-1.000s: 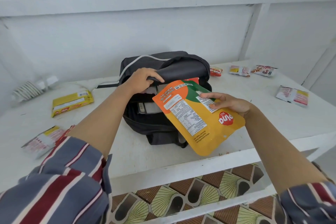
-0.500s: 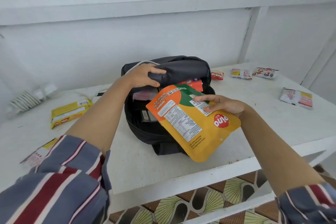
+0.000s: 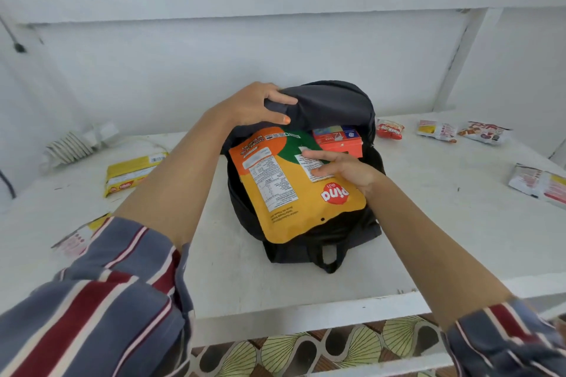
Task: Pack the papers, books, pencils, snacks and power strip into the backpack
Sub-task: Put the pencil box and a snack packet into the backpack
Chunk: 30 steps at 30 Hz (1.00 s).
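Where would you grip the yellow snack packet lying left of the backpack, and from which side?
Across its short width near the middle, from above: the yellow snack packet lies flat on the table with both long edges free, so thumb and fingers could close over them. The left hand is nearer, though it grips the backpack flap.

Your orange-yellow snack pouch (image 3: 284,193) lies over the open black backpack (image 3: 332,101) — red box (image 3: 338,141) inside at two o'clock.
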Each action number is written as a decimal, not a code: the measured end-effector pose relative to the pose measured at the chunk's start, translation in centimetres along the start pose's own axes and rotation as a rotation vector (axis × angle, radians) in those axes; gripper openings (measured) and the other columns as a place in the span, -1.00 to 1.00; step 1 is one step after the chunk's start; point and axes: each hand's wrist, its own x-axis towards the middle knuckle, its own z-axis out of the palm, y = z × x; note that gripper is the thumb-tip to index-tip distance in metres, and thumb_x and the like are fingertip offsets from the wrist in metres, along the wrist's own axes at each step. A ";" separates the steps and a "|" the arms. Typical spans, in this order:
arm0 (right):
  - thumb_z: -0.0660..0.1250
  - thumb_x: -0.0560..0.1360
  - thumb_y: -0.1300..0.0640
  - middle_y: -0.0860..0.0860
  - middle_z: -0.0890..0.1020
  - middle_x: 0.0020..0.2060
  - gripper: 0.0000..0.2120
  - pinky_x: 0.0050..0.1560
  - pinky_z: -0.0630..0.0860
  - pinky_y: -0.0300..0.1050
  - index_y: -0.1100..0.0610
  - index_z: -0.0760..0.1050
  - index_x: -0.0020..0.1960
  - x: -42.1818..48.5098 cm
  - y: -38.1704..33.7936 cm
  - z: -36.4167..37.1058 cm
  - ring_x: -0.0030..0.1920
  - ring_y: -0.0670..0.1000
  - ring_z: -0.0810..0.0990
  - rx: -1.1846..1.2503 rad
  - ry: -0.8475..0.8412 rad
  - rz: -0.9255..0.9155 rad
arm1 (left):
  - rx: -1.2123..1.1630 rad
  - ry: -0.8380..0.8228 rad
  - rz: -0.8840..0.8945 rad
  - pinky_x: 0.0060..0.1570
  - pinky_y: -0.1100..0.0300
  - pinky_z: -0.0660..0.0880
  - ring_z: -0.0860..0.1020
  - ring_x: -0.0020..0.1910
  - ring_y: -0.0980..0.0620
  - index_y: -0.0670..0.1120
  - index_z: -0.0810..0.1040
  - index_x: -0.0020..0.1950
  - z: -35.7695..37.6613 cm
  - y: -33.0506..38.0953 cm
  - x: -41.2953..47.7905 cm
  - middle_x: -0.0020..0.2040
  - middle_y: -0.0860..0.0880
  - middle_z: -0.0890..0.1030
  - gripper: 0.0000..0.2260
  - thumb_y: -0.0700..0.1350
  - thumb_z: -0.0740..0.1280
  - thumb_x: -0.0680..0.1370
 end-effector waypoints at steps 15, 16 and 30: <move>0.33 0.46 0.33 0.07 0.55 0.09 -0.54 -0.22 0.62 -0.13 0.00 0.46 0.30 0.7 -1.2 1.4 -0.08 0.09 0.63 0.020 0.190 0.055 | -0.033 -0.049 0.050 0.12 0.24 0.33 0.42 0.15 0.07 0.00 0.54 0.26 -0.9 0.2 -0.6 0.17 0.03 0.45 -0.60 -0.15 0.46 0.43; 0.34 0.47 0.32 0.05 0.54 0.07 -0.54 -0.27 0.63 -0.17 0.00 0.45 0.31 0.9 -1.5 1.8 -0.10 0.07 0.62 -0.001 0.213 0.042 | -0.037 -0.049 0.051 0.14 0.23 0.32 0.41 0.16 0.07 0.00 0.54 0.26 -0.9 0.3 -0.6 0.19 0.03 0.45 -0.59 -0.16 0.46 0.42; 0.40 0.46 0.20 0.01 0.50 0.06 -0.53 -0.30 0.54 -0.25 0.01 0.42 0.33 1.1 -3.0 3.1 -0.18 -0.06 0.58 -0.287 0.305 -0.098 | -0.060 -0.055 0.070 0.26 0.20 0.26 0.35 0.27 0.04 -0.01 0.52 0.28 -0.6 0.4 -1.1 0.30 -0.01 0.40 -0.53 -0.19 0.49 0.39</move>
